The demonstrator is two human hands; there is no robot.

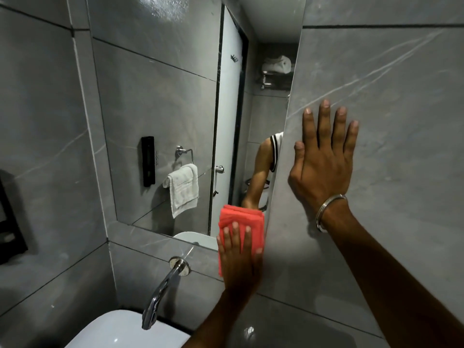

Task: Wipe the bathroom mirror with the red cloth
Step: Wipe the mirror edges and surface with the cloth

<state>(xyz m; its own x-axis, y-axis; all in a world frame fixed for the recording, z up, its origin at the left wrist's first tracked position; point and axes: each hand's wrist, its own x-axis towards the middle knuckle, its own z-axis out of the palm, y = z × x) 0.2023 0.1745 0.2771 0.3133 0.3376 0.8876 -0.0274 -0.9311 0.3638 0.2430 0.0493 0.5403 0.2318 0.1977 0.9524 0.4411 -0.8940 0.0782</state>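
The mirror (163,96) spans the grey wall, and the right hand (324,167) lies spread flat on the tile (389,71) just beside its right edge, holding nothing. Down at the mirror's bottom right corner, the left hand (238,262) presses the red cloth (241,217) against the glass with straight fingers.

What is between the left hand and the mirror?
The folded red cloth: the left hand presses it flat on the mirror at its lower right corner, seen in the head view.
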